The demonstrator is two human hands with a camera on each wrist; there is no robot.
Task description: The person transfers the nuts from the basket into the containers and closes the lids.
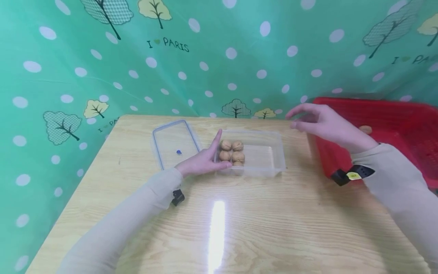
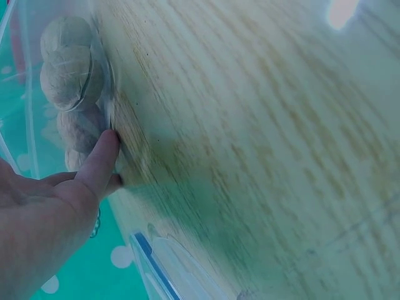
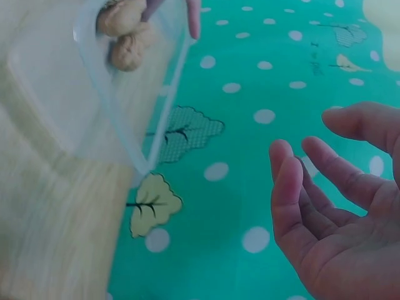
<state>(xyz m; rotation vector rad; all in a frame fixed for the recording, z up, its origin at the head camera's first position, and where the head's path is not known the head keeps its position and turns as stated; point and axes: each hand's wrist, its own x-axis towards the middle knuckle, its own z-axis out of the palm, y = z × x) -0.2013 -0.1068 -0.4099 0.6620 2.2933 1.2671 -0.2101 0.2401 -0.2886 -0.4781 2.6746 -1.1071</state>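
A clear plastic container stands on the table with several walnuts grouped at its left end. My left hand rests against that end, thumb and fingers spread along the wall. From the left wrist, the walnuts show through the plastic close to the fingertips. Raised in the air between the container and a red basket is my right hand, its fingers loosely bent around nothing. The right wrist view shows the empty palm and bent fingers with the container off to the left.
The container's clear lid, with a blue seal, lies to its left, and a small blue piece shows on it. One walnut is visible inside the basket. A green patterned cloth hangs behind the wooden table.
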